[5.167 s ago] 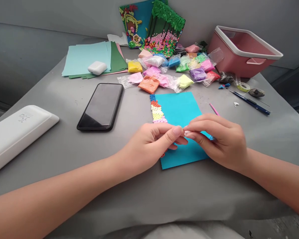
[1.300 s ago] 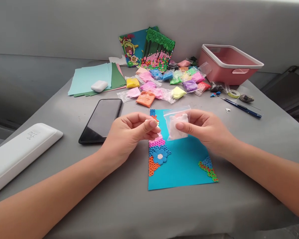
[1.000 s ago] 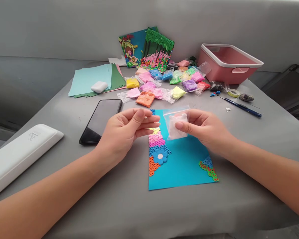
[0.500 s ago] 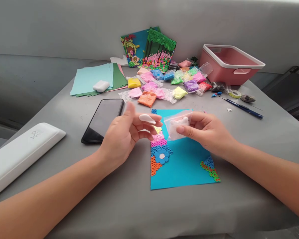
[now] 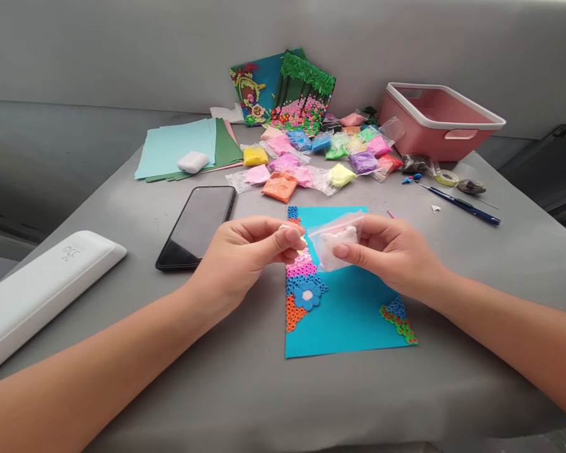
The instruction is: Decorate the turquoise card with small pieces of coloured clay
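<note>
Left hand point(image 5: 245, 251) above worktop point(image 5: 136, 214): fingers pinched shut on small white clay bit point(image 5: 284, 228). Just right, right hand point(image 5: 391, 251): fingers clamp clear bag of white clay point(image 5: 336, 242), held over blue card point(image 5: 344, 321).

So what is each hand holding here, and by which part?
The right hand pinches a small clear bag of white clay by its right edge. The left hand pinches a small white bit of clay between thumb and fingertips.
</note>
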Motion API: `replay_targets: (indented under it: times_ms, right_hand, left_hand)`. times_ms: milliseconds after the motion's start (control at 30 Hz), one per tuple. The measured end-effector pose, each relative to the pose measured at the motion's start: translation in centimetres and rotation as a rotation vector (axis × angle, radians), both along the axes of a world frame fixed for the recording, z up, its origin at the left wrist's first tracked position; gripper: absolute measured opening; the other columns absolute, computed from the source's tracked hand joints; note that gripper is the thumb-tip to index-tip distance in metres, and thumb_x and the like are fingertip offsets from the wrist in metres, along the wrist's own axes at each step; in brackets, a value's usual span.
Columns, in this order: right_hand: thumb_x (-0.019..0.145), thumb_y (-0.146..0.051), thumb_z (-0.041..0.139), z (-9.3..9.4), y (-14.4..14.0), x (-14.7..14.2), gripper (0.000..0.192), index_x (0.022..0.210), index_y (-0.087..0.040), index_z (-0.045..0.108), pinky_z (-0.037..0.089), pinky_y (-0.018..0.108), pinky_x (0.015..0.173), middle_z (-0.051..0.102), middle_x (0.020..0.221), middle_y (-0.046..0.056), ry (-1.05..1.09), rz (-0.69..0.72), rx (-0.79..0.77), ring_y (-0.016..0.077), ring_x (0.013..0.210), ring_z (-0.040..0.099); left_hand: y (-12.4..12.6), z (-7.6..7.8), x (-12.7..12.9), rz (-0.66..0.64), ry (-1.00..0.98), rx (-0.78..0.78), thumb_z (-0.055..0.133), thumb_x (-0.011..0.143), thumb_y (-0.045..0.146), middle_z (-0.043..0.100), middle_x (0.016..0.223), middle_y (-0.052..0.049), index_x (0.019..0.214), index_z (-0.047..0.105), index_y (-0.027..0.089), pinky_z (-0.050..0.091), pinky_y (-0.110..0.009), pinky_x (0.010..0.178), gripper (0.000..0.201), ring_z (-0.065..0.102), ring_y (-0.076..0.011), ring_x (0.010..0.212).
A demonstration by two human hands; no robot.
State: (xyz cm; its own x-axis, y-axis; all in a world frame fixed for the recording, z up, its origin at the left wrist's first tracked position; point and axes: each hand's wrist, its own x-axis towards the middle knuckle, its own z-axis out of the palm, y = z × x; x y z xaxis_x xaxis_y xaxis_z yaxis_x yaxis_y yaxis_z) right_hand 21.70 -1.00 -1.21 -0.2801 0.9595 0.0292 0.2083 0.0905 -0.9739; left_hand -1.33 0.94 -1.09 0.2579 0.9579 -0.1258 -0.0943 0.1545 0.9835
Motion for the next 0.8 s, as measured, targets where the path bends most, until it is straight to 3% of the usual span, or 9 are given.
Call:
replay_targets:
  times_ms: [200,367,467,633,733,800]
  right_hand:
    - [0.084,-0.053,0.08,0.03,0.01,-0.01,0.032,0.085,-0.022,0.072,0.043,0.028,0.063,0.064,0.077,-0.003,-0.02,-0.034,0.044,0.0121,0.07,0.056]
    - [0.084,-0.054,0.08,-0.21,0.05,0.14,0.035,0.08,-0.021,0.069,0.043,0.028,0.065,0.062,0.077,-0.003,-0.025,-0.02,0.038,0.0119,0.072,0.056]
    - [0.084,-0.054,0.08,-0.31,0.07,0.17,0.034,0.082,-0.021,0.07,0.044,0.028,0.066,0.064,0.079,-0.002,-0.029,-0.014,0.033,0.0129,0.075,0.057]
    - [0.09,-0.05,0.076,-0.43,-0.04,0.19,0.03,0.086,-0.021,0.069,0.045,0.03,0.072,0.065,0.086,-0.001,-0.059,0.008,0.111,0.0146,0.082,0.058]
    - [0.097,-0.05,0.067,-0.58,-0.33,0.22,0.027,0.097,-0.023,0.069,0.044,0.03,0.07,0.061,0.086,0.0,-0.075,0.009,0.164,0.0146,0.079,0.054]
    - [0.101,-0.049,0.062,-0.71,-0.52,0.22,0.027,0.114,-0.026,0.067,0.044,0.03,0.068,0.058,0.089,0.0,-0.074,0.0,0.163,0.0141,0.077,0.052]
  left_hand:
    - [0.07,0.18,0.35,0.087,-0.234,0.038,0.082,0.084,0.053,0.079,0.099,-0.003,0.097,0.082,0.022,0.065,-0.025,0.081,0.034,0.073,-0.0162,0.092]
    - [0.11,-0.04,0.17,0.061,-0.119,-0.007,0.084,0.085,0.046,0.075,0.082,0.0,0.1,0.083,0.021,0.063,-0.019,0.073,0.03,0.068,-0.0091,0.072]
    - [0.25,-0.22,0.07,0.055,-0.092,-0.039,0.088,0.083,0.041,0.076,0.086,0.001,0.103,0.083,0.025,0.062,-0.017,0.076,0.027,0.068,-0.007,0.073]
    - [0.43,-0.18,0.09,0.011,-0.093,-0.059,0.09,0.078,0.044,0.073,0.083,0.002,0.086,0.08,0.023,0.059,-0.014,0.068,0.024,0.065,-0.0063,0.07]
    - [0.27,-0.12,0.17,0.013,-0.071,-0.101,0.088,0.08,0.047,0.071,0.082,0.001,0.08,0.077,0.02,0.058,-0.014,0.065,0.029,0.063,-0.0059,0.068]
    - [0.13,-0.09,0.24,0.012,-0.052,-0.124,0.089,0.08,0.042,0.071,0.084,0.001,0.088,0.08,0.02,0.059,-0.014,0.069,0.025,0.063,-0.0059,0.069]
